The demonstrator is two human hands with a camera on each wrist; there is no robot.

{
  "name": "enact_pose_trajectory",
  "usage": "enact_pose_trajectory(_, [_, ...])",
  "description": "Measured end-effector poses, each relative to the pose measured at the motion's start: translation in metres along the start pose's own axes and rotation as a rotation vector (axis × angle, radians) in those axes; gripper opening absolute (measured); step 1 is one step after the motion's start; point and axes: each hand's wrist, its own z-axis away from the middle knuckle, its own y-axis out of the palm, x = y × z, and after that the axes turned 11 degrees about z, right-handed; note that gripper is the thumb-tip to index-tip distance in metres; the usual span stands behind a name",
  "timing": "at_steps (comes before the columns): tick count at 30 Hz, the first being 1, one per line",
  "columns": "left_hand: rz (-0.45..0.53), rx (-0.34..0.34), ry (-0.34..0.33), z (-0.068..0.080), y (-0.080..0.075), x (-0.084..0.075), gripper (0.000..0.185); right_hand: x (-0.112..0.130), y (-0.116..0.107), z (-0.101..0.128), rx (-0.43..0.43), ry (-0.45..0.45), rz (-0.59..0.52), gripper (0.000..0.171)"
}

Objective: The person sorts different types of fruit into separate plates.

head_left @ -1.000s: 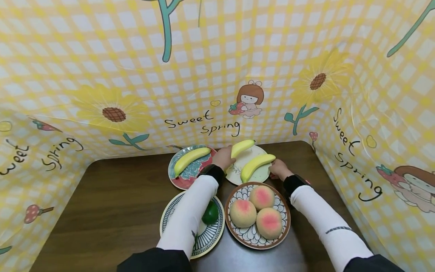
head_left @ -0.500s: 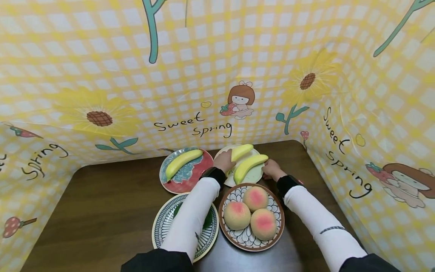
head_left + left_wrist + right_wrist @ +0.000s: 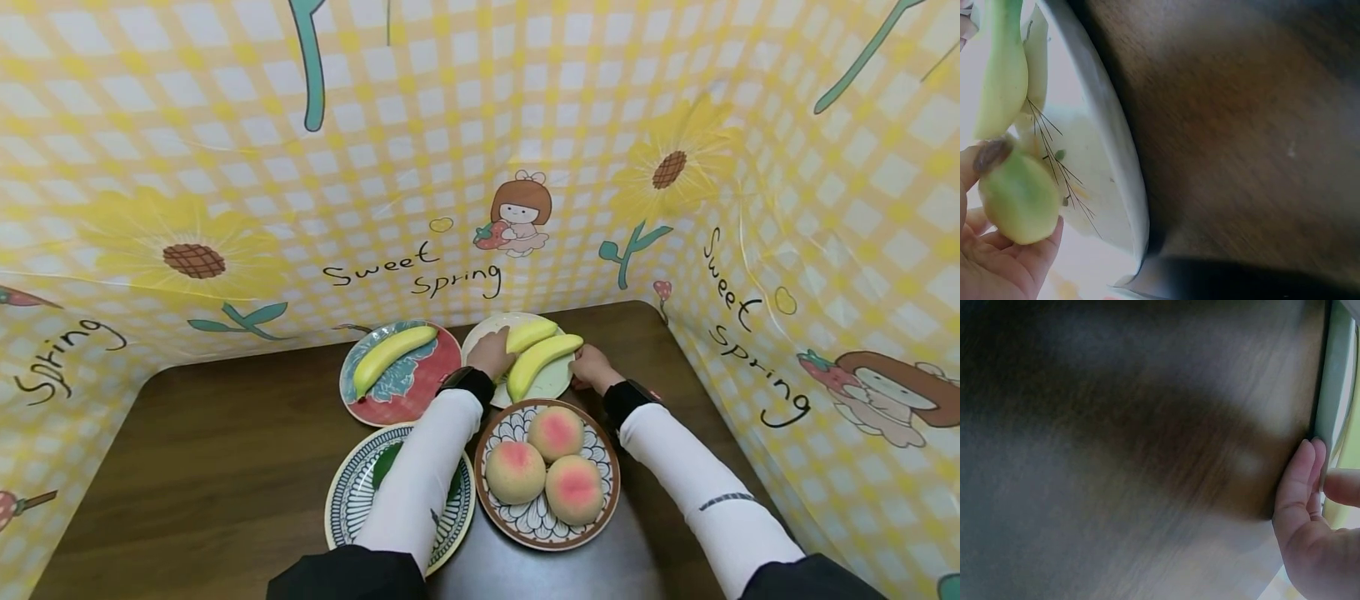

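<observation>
Two yellow bananas lie on a white plate (image 3: 558, 385) at the back of the dark table. My left hand (image 3: 491, 354) grips the stem end of the rear banana (image 3: 531, 333). In the left wrist view that banana's end (image 3: 1019, 200) sits in my fingers, beside the other banana (image 3: 1000, 75) and the plate's rim (image 3: 1110, 144). The front banana (image 3: 542, 364) lies free across the plate. My right hand (image 3: 588, 367) is at the plate's right edge. Its fingers (image 3: 1307, 481) lie straight on the table against the rim (image 3: 1335, 381), thumb over the plate.
A red and blue plate (image 3: 431, 379) with a third banana (image 3: 393, 358) stands left of the white one. Nearer me are a patterned plate (image 3: 536, 521) with three peaches and a striped plate (image 3: 345, 504) with a green fruit under my left sleeve. Yellow checked cloth walls surround the table.
Both bananas have come down onto the white plate and lie closer together. My right hand has let go of the front banana and now sits at the rim.
</observation>
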Motion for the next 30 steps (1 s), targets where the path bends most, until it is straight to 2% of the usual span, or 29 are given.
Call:
enact_pose_trajectory(4, [0.036, 0.012, 0.013, -0.003, 0.001, 0.002, 0.060, -0.040, 0.012, -0.056, 0.000, -0.039, 0.015, 0.006])
enact_pose_trajectory(5, [0.041, 0.015, 0.018, -0.004, 0.002, 0.003, 0.059, -0.047, 0.014, -0.069, 0.002, -0.023, 0.025, 0.006])
enact_pose_trajectory(6, [0.049, 0.019, 0.022, -0.005, 0.003, 0.004, 0.059, -0.047, 0.015, -0.070, 0.000, -0.021, 0.032, 0.006])
enact_pose_trajectory(8, [0.056, 0.025, 0.028, -0.007, 0.005, 0.007, 0.057, -0.038, 0.011, -0.060, 0.005, -0.015, 0.035, 0.005])
enact_pose_trajectory(13, [0.078, 0.036, 0.034, -0.007, 0.006, 0.009, 0.055, 0.012, -0.003, 0.004, 0.009, 0.048, 0.045, 0.005])
enact_pose_trajectory(16, [0.097, 0.049, 0.033, -0.004, 0.003, 0.007, 0.054, 0.024, -0.007, 0.025, -0.001, 0.030, 0.041, 0.006])
enact_pose_trajectory(21, [0.090, 0.055, 0.036, 0.000, 0.000, 0.002, 0.052, 0.028, -0.007, 0.035, -0.022, 0.014, 0.049, 0.011])
enact_pose_trajectory(28, [0.081, 0.070, 0.062, 0.003, 0.000, 0.004, 0.054, 0.027, -0.005, 0.034, -0.019, 0.016, 0.048, 0.018])
enact_pose_trajectory(30, [0.068, 0.076, 0.084, 0.004, -0.002, 0.003, 0.055, 0.020, -0.004, 0.027, -0.015, 0.013, 0.041, 0.018])
